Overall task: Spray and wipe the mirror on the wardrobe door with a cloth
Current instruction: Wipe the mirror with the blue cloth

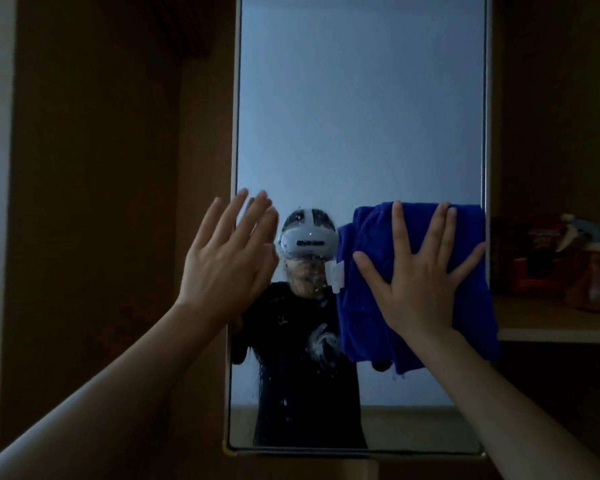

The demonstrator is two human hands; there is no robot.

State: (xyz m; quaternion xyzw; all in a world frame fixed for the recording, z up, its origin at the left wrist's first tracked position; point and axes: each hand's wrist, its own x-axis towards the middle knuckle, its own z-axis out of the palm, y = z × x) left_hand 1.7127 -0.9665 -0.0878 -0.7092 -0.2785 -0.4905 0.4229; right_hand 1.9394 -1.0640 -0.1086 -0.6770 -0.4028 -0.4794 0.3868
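Observation:
The tall mirror fills the middle of the head view, set in the brown wardrobe door. Spray droplets and foam streaks cling to its lower middle. My right hand presses a blue cloth flat against the glass by the mirror's right edge, fingers spread straight. At the mirror's left edge, my left hand is held up with straight fingers, its fingertips over the frame. A spray bottle stands on a shelf to the right of the mirror.
A wooden shelf to the right holds the bottle and a red-orange container. The brown wardrobe panel lies left of the mirror. The room is dim.

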